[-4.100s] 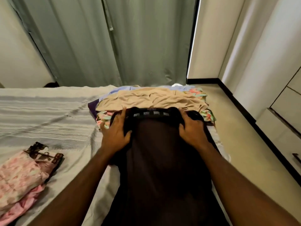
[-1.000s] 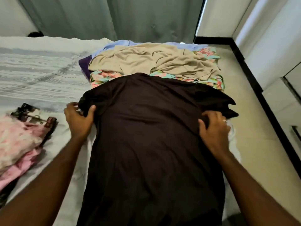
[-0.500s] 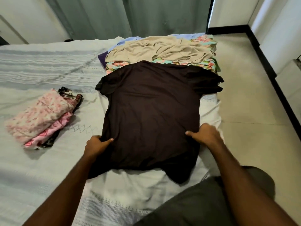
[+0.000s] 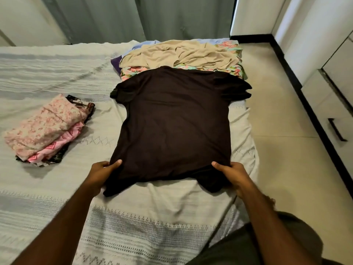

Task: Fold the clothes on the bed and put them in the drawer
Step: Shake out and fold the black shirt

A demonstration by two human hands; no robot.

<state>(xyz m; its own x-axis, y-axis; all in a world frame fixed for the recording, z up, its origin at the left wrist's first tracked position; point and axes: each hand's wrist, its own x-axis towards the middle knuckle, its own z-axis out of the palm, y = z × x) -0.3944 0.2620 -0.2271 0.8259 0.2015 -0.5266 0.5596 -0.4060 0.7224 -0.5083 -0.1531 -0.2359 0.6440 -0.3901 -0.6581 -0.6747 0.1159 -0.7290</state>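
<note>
A dark brown T-shirt (image 4: 175,119) of thin, soft knit lies spread flat on the bed (image 4: 47,73), collar end far, hem near, its short sleeves sticking out left and right. The left hand (image 4: 102,174) pinches the near left corner of the hem, thumb on top; the right hand (image 4: 234,174) grasps the near right corner the same way, and the hem sags into two loose points below each grip. Just beyond the collar sits a rumpled heap of unfolded clothes (image 4: 183,54): a creased beige piece on top of floral, pale blue and purple fabric. To the left, apart from the shirt, rests a folded stack (image 4: 47,129) of pink printed garments. The bedspread is pale, ribbed and woven with geometric bands. On the right, past tiled floor, stands a white drawer (image 4: 328,119) with a dark bar handle.
</note>
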